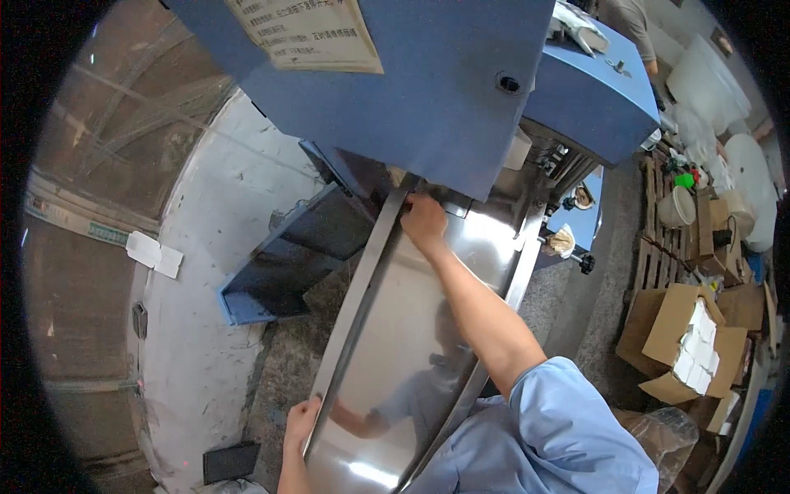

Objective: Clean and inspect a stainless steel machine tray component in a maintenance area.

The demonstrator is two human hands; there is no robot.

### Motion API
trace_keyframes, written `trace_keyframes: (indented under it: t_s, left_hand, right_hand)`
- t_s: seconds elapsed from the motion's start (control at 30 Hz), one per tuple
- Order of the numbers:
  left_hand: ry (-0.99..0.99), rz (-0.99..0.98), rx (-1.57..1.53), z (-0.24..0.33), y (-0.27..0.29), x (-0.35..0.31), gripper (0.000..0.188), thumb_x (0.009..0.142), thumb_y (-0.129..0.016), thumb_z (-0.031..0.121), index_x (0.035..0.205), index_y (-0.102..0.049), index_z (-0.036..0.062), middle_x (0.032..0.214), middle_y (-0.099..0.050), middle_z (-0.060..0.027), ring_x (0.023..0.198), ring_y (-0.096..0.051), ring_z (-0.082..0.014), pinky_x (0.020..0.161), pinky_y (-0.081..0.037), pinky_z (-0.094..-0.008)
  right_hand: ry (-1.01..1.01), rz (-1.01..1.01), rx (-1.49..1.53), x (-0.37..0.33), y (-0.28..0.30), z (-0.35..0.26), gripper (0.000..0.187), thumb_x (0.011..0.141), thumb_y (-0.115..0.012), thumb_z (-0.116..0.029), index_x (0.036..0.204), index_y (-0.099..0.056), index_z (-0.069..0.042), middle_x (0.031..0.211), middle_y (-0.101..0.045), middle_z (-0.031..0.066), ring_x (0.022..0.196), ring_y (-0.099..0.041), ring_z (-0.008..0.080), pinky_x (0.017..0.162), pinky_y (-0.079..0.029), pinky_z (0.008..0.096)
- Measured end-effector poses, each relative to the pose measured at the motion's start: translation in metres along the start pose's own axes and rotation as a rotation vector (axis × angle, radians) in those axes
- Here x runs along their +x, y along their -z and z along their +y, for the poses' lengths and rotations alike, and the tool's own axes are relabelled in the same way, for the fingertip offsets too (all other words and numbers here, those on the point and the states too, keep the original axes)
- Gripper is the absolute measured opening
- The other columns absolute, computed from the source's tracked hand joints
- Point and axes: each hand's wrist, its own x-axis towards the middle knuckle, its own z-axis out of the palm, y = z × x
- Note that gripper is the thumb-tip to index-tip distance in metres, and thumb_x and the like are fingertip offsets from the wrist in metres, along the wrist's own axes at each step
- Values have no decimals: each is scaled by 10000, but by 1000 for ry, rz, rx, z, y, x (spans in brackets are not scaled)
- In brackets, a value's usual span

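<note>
A long, shiny stainless-steel trough (387, 346) with raised side rims stretches from in front of me to beneath a blue machine housing (411, 99). My left hand (303, 421) is closed around the trough's left rim at the near end. Far up the same rim, close under the housing, my right hand (425, 222) reaches in with its fingers curled against the rim's inner side. Whatever those fingertips hold, if anything, is hidden. My reflection shows in the polished metal.
An open blue metal door (288, 255) juts out left of the trough. Black knobs (586, 263) stick out from the machine's right side. A cardboard box (679, 342) of white packets stands at right, near a wooden pallet (650, 222) and a white bucket (676, 207). Another person (629, 29) is at the back.
</note>
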Motion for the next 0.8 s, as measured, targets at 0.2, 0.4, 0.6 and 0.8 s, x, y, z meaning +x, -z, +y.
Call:
trace_keyframes:
  t_s: [0.2,0.4,0.6,0.8]
  left_hand:
    - [19,-2,-58,-19,-2,11,650,909,-627,585,1001,-720,-52,883,-727,-136,893,-669,-181,819,-512,-342]
    - [-9,4,-25,-11,-2,8,636,907,-645,574,1045,-723,-41,902,-735,-136,913,-671,-178,837,-513,-332]
    - [-11,14,-45,-12,0,4,616,912,-642,563,1014,-727,-38,883,-734,-132,886,-670,-174,809,-514,-336]
    - [-13,52,-11,3,-2,0,653,894,-623,595,991,-728,-42,894,-734,-170,915,-690,-213,824,-514,-346]
  right_hand:
    - [17,85,-20,-7,-5,-5,296,875,-585,-265,1107,-722,-145,1032,-697,149,981,-690,345,832,-573,457]
    - [25,157,6,-3,-8,6,267,861,-593,-279,1060,-740,-180,1005,-700,144,977,-689,346,818,-575,458]
    - [-17,87,54,-2,-3,-6,242,843,-600,-261,1019,-744,-179,976,-716,145,986,-690,337,811,-574,461]
    - [49,193,-6,-4,-3,-1,307,836,-598,-200,1126,-691,-162,1022,-715,145,993,-690,356,819,-573,469]
